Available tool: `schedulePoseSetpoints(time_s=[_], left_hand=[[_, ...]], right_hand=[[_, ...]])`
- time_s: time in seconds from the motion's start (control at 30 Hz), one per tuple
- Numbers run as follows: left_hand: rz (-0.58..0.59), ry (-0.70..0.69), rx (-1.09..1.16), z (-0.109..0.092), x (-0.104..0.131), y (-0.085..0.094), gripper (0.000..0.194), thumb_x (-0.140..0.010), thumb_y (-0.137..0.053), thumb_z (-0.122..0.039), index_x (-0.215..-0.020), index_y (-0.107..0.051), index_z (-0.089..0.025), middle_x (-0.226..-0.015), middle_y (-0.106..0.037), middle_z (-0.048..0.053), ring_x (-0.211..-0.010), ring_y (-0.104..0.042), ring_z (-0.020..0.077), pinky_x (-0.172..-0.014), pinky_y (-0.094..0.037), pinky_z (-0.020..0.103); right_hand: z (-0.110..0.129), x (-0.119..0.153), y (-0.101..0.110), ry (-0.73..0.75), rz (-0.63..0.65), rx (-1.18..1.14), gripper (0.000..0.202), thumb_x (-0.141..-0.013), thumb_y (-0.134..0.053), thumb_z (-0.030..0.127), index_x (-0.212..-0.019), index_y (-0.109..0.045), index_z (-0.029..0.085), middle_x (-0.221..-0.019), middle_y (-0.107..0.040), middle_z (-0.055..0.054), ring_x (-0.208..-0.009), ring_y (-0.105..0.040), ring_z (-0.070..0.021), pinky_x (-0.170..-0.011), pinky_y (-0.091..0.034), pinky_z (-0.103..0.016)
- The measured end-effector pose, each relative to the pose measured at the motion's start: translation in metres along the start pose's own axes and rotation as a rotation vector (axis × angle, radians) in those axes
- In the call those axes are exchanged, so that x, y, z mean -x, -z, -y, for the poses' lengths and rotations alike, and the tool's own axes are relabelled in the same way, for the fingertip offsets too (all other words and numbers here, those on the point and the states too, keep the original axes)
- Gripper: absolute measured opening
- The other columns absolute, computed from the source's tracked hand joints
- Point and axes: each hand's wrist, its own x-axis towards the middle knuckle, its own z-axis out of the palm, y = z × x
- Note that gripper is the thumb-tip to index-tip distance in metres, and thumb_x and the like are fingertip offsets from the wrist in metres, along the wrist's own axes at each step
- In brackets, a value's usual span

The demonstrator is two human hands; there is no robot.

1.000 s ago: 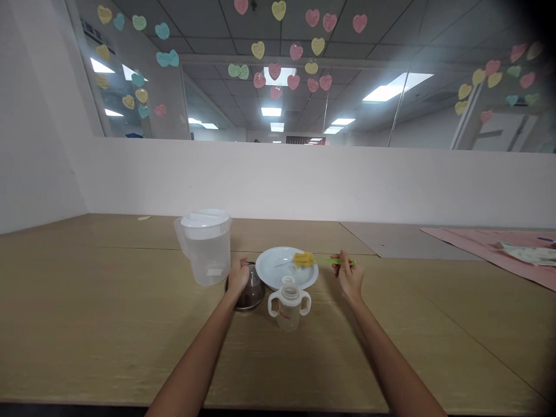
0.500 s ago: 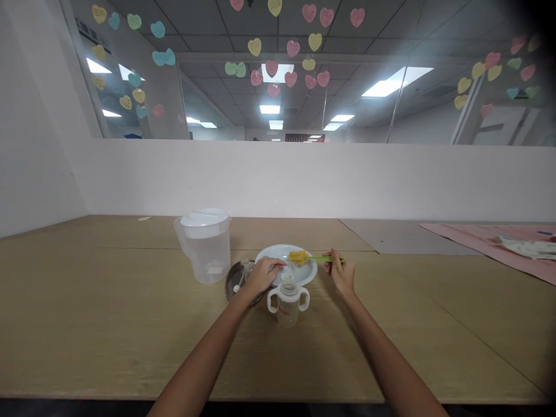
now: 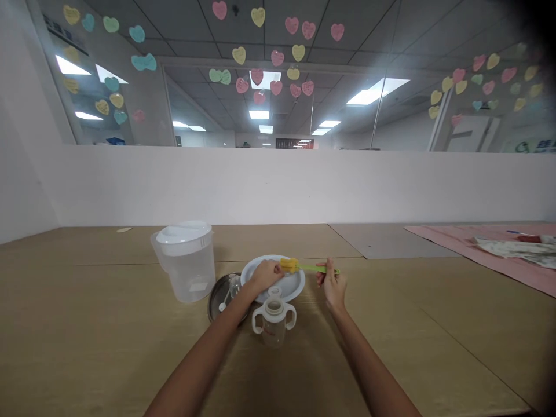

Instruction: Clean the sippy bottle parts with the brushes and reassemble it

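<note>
My right hand [image 3: 333,286] is closed round the green handle of a sponge bottle brush [image 3: 289,266], its yellow head pointing left above a white dish [image 3: 296,289]. Over the dish's left side, my left hand [image 3: 264,275] has its fingers curled and pinched close to the sponge tip; what they hold is hidden. Directly in front of the dish stands a clear baby bottle [image 3: 274,333], open at the top, with two white handles. A small white ring [image 3: 274,291] shows just behind its mouth.
Left of the dish, a round metal tray [image 3: 214,307] holds a clear part with a white-ended straw [image 3: 223,303], partly behind my left forearm. A translucent lidded pitcher [image 3: 191,269] stands farther left. A pink cloth [image 3: 447,246] with items on it lies far right.
The view has shifted, so everything sits a little further left and lower. My left fingers, stretched over the dish before, are now curled in by the sponge head.
</note>
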Motion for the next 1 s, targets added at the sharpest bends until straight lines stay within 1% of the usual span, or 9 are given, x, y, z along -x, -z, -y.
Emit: schedulePoseSetpoints(time_s=[0.07, 0.17, 0.27, 0.4, 0.47, 0.53, 0.63, 0.77, 1.0], left_hand=[[0.001, -0.030, 0.021, 0.005, 0.006, 0.006, 0.006, -0.063, -0.055, -0.020, -0.065, -0.060, -0.017, -0.063, -0.061, -0.001, -0.061, -0.055, 0.0120, -0.059, -0.041, 0.021], [-0.091, -0.026, 0.079, 0.013, 0.022, 0.015, 0.014, -0.069, -0.052, -0.022, -0.080, -0.058, -0.016, -0.072, -0.061, 0.000, -0.067, -0.055, 0.0114, -0.065, -0.043, 0.022], [-0.216, -0.008, 0.205, 0.018, 0.042, 0.020, 0.028, -0.073, -0.050, -0.027, -0.099, -0.055, -0.018, -0.076, -0.059, 0.001, -0.067, -0.055, 0.0114, -0.065, -0.045, 0.023], [-0.260, -0.015, 0.264, 0.021, 0.060, 0.028, 0.035, -0.079, -0.043, -0.033, -0.109, -0.052, -0.018, -0.083, -0.060, 0.003, -0.067, -0.056, 0.0117, -0.063, -0.045, 0.023], [-0.295, -0.036, 0.235, 0.025, 0.065, 0.033, 0.035, -0.080, -0.041, -0.034, -0.107, -0.054, -0.017, -0.088, -0.060, 0.005, -0.073, -0.056, 0.0131, -0.068, -0.045, 0.024], [-0.352, -0.014, 0.161, 0.032, 0.068, 0.040, 0.030, -0.079, -0.038, -0.031, -0.096, -0.058, -0.016, -0.089, -0.061, 0.004, -0.079, -0.055, 0.0144, -0.071, -0.043, 0.024], [-0.419, 0.126, 0.048, 0.049, 0.069, 0.046, 0.031, -0.077, -0.029, -0.025, -0.065, -0.057, -0.016, -0.068, -0.060, 0.003, -0.067, -0.054, 0.0144, -0.062, -0.041, 0.023], [-0.356, 0.186, -0.024, 0.064, 0.070, 0.051, 0.038, -0.076, -0.027, -0.025, -0.047, -0.048, -0.017, -0.047, -0.051, 0.001, -0.052, -0.048, 0.0134, -0.051, -0.034, 0.023], [-0.098, 0.104, -0.142, 0.063, 0.075, 0.048, 0.043, -0.082, -0.032, -0.036, -0.050, -0.054, -0.016, -0.054, -0.058, 0.002, -0.058, -0.053, 0.0136, -0.059, -0.036, 0.023]], right_hand=[[0.005, 0.000, 0.001, -0.040, -0.060, -0.071, 0.056, -0.070, -0.042, 0.064, -0.070, -0.060, 0.011, -0.040, -0.049, 0.002, -0.034, -0.043, -0.0096, -0.035, -0.032, -0.021], [0.012, 0.002, 0.001, -0.125, -0.089, -0.199, 0.053, -0.072, -0.041, 0.062, -0.067, -0.058, 0.012, -0.041, -0.049, 0.002, -0.033, -0.041, -0.0084, -0.034, -0.032, -0.021], [0.014, 0.007, -0.002, -0.201, -0.001, -0.261, 0.050, -0.071, -0.044, 0.061, -0.068, -0.058, 0.013, -0.042, -0.049, 0.003, -0.033, -0.040, -0.0073, -0.033, -0.029, -0.019], [0.010, 0.012, -0.008, -0.139, 0.066, -0.188, 0.050, -0.069, -0.047, 0.061, -0.068, -0.058, 0.012, -0.042, -0.049, 0.003, -0.034, -0.042, -0.0081, -0.033, -0.030, -0.020], [0.008, 0.013, -0.010, -0.111, 0.078, -0.172, 0.051, -0.068, -0.047, 0.062, -0.066, -0.058, 0.012, -0.042, -0.049, 0.002, -0.034, -0.042, -0.0088, -0.033, -0.030, -0.021], [0.010, 0.013, -0.010, -0.108, 0.089, -0.177, 0.051, -0.069, -0.045, 0.063, -0.066, -0.057, 0.013, -0.041, -0.049, 0.002, -0.033, -0.041, -0.0093, -0.033, -0.030, -0.022], [0.015, 0.014, -0.008, -0.088, 0.049, -0.132, 0.052, -0.070, -0.043, 0.063, -0.063, -0.057, 0.014, -0.037, -0.044, 0.003, -0.031, -0.037, -0.0089, -0.032, -0.027, -0.021], [0.018, 0.017, -0.004, 0.010, -0.034, -0.003, 0.055, -0.071, -0.042, 0.063, -0.060, -0.059, 0.012, -0.035, -0.040, 0.003, -0.033, -0.037, -0.0084, -0.034, -0.026, -0.020], [0.011, 0.018, -0.004, 0.083, -0.051, 0.092, 0.058, -0.073, -0.040, 0.063, -0.062, -0.062, 0.010, -0.037, -0.041, 0.002, -0.036, -0.039, -0.0090, -0.038, -0.029, -0.021]])
